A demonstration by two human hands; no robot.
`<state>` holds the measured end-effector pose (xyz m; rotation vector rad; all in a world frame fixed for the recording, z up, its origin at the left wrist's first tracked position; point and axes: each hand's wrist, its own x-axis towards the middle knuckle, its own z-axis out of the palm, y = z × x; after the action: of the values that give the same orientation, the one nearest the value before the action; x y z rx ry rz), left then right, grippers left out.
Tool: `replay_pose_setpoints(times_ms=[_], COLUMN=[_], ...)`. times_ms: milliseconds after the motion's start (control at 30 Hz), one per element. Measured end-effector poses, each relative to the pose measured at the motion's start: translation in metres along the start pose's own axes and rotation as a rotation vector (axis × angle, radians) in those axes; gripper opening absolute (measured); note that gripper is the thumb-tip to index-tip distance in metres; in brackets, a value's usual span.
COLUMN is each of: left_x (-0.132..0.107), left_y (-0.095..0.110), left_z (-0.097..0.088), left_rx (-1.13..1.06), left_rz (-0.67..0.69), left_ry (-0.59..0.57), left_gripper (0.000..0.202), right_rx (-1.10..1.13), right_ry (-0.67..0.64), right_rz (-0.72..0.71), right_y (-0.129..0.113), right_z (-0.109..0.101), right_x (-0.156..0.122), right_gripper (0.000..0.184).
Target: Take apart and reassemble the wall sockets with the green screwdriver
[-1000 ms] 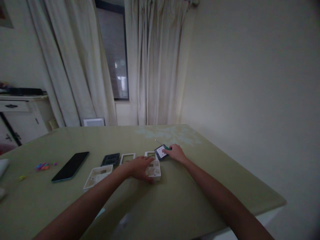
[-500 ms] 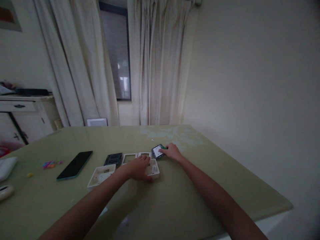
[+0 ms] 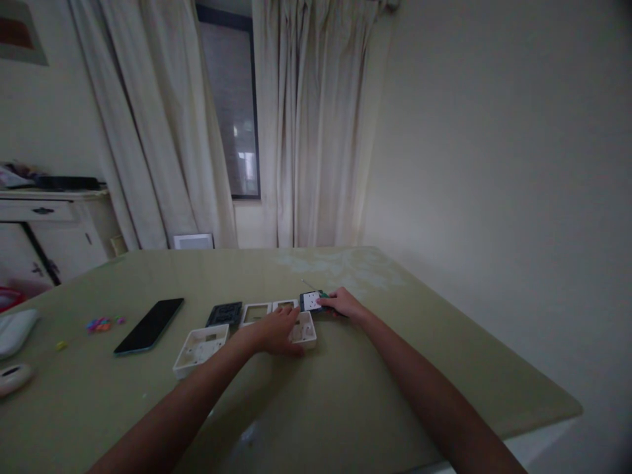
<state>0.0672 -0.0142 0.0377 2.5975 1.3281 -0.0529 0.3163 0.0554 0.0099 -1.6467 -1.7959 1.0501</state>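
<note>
Left hand point(image 3: 275, 332) curled over the near left side of an open white back box point(image 3: 306, 331), thumb along its front wall, holding it flat on the olive table point(image 3: 345, 388). Right hand point(image 3: 345, 303) closes its fingertips on the right edge of a dark socket plate point(image 3: 311, 301) with a white face, just beyond the back box. A green-handled tool point(image 3: 322, 294) lies against that plate; whether the fingers also grip it cannot be told. To the left, in a row: two white frames point(image 3: 255, 313), a dark module point(image 3: 224, 314), a second back box point(image 3: 200, 345) and a black phone point(image 3: 149, 325)
</note>
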Motion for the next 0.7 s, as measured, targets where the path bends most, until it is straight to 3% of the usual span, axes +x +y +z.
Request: replay_pose_setpoints(times_ms=[167,300,400,500,600,700], left_x=[-0.023,-0.063,-0.103,-0.134,-0.146,-0.147], left_y=[-0.004,-0.044,-0.086,-0.117,-0.128,-0.122], left_z=[-0.021,-0.034,-0.029,-0.017,-0.009,-0.010], left_rx=[0.008,-0.014,-0.079,-0.187,-0.245,-0.207], left_rz=[-0.002,-0.119,-0.236,-0.270,-0.277,-0.275], left_ry=[0.062,0.227,0.284,0.259,0.239,0.243], left_gripper=[0.118,0.099,0.107,0.108,0.096,0.078], right_rx=[0.047,0.140,0.222,0.285,0.330,0.371], right_ry=[0.044,0.140,0.201,0.237,0.253,0.265], right_rz=[0.036,0.077,0.099,0.108,0.101,0.083], right_y=[0.010,0.023,0.029,0.030,0.029,0.029], right_z=[-0.003,-0.013,-0.019,-0.021,-0.020,-0.018], right_x=[0.002,0.005,0.008,0.010,0.009,0.006], right_gripper=[0.029,0.032,0.036,0.037,0.036,0.036])
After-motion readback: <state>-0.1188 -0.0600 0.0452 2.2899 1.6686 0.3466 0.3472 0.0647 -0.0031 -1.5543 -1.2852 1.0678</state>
